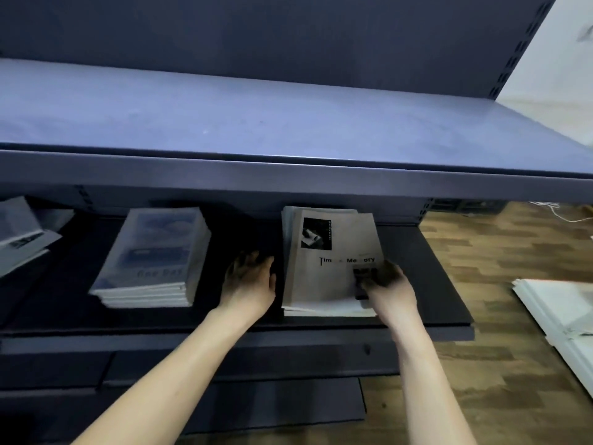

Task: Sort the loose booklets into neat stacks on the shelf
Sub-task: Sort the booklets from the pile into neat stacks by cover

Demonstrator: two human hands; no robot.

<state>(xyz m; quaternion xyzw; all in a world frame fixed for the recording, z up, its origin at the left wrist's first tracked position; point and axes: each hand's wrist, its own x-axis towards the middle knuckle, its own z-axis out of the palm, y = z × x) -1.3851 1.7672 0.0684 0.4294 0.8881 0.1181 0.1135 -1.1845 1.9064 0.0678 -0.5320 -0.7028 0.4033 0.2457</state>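
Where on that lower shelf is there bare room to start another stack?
Bare lower shelf right of the grey stack; the gap between it and the blue stack holds the left hand. Upper shelf looks bare. Far left is crowded.

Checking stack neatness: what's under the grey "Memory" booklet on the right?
Under the grey booklet, white booklets' edges show, slightly fanned. Their covers are hidden; the right hand covers one corner.

The top booklet (330, 261) of the stack near the right end of the lower shelf (449, 303) bears a black title, partly washed out, reading "Tim… Me…ory". The small print beside its dark cover picture is too fine to read. On the middle stack (150, 258), the blurred cover shows faint lettering that looks like "One Day", though this is uncertain.
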